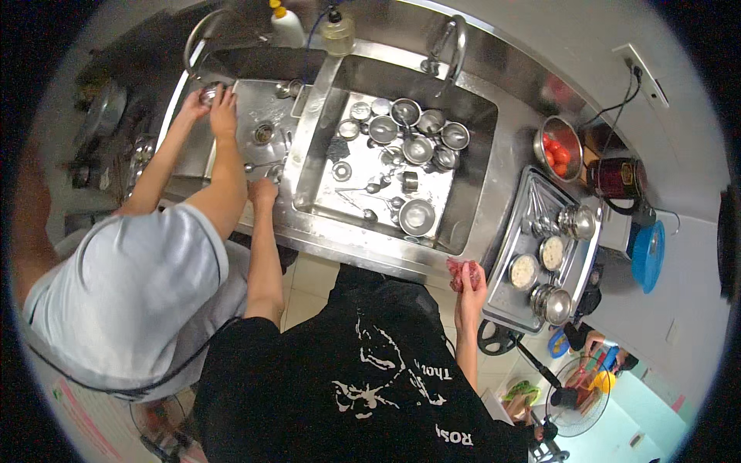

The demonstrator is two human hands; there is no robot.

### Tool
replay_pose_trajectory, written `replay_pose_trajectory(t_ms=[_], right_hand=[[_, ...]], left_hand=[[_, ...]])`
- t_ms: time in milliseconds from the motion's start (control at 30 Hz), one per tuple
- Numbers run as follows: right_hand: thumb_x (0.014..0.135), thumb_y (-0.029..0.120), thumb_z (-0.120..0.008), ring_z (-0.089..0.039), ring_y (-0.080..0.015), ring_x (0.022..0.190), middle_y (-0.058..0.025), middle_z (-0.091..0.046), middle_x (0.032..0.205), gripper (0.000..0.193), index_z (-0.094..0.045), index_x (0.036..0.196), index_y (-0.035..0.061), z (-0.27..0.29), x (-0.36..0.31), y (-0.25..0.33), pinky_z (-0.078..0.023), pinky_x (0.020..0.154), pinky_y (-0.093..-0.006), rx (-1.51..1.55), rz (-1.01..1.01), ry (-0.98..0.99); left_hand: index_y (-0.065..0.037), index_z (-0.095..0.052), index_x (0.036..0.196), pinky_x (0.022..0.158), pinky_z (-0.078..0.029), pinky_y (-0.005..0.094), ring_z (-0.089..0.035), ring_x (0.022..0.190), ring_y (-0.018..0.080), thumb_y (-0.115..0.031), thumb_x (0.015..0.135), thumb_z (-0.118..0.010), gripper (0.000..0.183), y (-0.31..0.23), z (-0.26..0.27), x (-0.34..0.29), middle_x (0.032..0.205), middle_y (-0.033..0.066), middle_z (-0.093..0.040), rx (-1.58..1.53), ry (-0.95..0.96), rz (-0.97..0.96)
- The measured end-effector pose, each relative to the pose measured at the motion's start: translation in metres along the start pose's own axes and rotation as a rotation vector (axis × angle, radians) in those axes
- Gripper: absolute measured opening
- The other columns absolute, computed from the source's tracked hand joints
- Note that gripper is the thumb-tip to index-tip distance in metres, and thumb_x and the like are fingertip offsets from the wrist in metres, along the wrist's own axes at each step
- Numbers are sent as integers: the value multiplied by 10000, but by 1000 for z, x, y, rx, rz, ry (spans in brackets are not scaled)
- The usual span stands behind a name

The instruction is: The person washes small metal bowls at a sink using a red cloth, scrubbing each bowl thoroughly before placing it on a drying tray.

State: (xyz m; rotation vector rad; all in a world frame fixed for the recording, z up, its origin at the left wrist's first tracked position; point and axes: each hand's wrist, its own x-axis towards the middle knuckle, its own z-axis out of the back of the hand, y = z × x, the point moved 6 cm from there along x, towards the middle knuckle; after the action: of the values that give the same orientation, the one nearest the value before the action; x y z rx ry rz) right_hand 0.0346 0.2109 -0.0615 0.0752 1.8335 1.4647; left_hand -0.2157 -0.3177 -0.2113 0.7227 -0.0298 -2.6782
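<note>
A steel sink (477, 170) spans the upper middle of the frame. Below it, the person's left forearm (265, 258) reaches straight up left of centre, and the right forearm (467, 332) rises right of centre. The left hand (264, 190) bends over the sink's near edge; I cannot tell whether it grips the small metal piece (275, 172) beside it. The right hand (472, 287) closes around a crumpled reddish wad (458, 270) at right of centre.

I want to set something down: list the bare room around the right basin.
Bare: the counter between the right basin and the tray, and the narrow front ledge between the left hand and right hand. Crowded: the basin's back, packed with bowls, and the tray's right side.
</note>
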Motion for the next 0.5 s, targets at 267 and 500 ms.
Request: replay_pose_trajectory(t_ms=[267, 500], right_hand=[[1030, 215, -589, -645, -131, 928, -51, -684, 1054, 216, -606, 1181, 61, -6, 10, -19, -511, 804, -273, 409, -187, 97], [1048, 288, -549, -646, -143, 904, -91, -699, 1022, 249, -608, 1142, 65, -20, 21, -13, -494, 727, -251, 319, -283, 225]], left_hand=[[-29, -672, 983, 1016, -375, 534, -579, 1141, 376, -189, 921, -579, 195, -68, 51, -95, 972, 206, -689, -385, -758, -127], [-3, -635, 935, 749, -527, 460, -674, 840, 408, -131, 930, -571, 144, -257, -43, -63, 924, 224, -686, -958, -298, -489]])
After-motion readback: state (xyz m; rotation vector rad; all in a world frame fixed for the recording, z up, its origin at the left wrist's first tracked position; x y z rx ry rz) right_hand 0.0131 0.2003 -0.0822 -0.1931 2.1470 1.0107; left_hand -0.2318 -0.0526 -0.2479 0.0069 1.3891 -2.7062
